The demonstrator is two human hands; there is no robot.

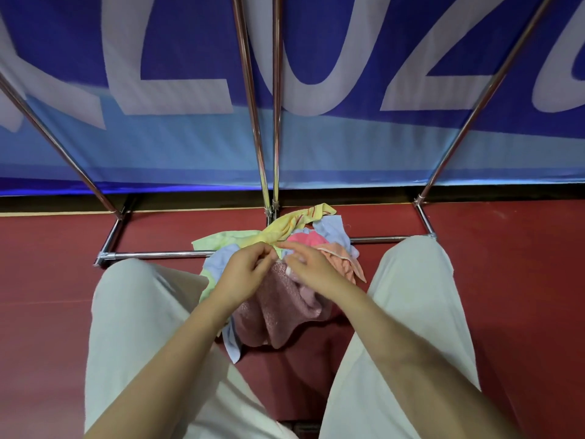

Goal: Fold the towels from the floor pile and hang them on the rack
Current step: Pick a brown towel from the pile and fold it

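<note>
Both hands pinch one pink towel (278,308): left hand (243,274), right hand (311,270). I'm picking; next I lift it off the pile (285,236).

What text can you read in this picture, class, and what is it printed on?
"LUZ": large pale letters on the blue banner behind the rack; more letters at both edges are cut off and cannot be read.
The towels show no readable text.

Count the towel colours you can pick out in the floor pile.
5, maybe more hidden: yellow at back, light blue back right, pink centre, orange right, maroon nearest.
</note>
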